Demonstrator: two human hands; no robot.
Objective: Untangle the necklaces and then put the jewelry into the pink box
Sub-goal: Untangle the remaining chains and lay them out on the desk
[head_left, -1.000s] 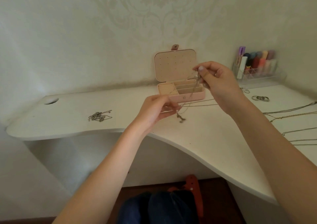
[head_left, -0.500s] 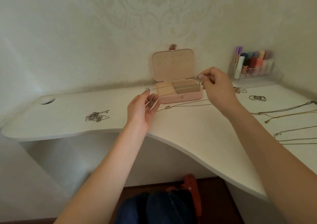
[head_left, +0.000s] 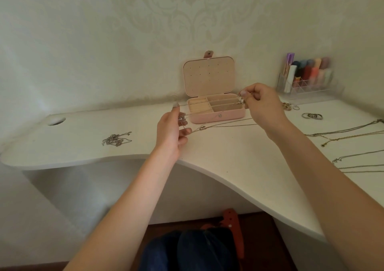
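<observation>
Holding a thin chain (head_left: 209, 104) stretched between both hands, the person sat at the white surface (head_left: 239, 158). The left hand (head_left: 171, 133) pinched one end of the chain between the thumb and a finger, and a small pendant hung just under that pinch. The right hand (head_left: 260, 106) pinched the other end near the clasp, with its fingers curled. The chain ran in the air above the pink box (head_left: 218, 116), which stood with its lid up against the wall, near the back of the surface. Inside the box some long compartments were visible, and I could not tell if anything lay in them. Another necklace (head_left: 226, 125) lay on the surface just in front of the box. A tangled pile (head_left: 116, 140) of silver chains lay well apart on the left side. On the right side several long necklaces (head_left: 349, 133) were laid out, and rings (head_left: 312, 116) lay near them. A clear organizer (head_left: 307, 77) with cosmetics stood in the far right corner.
</observation>
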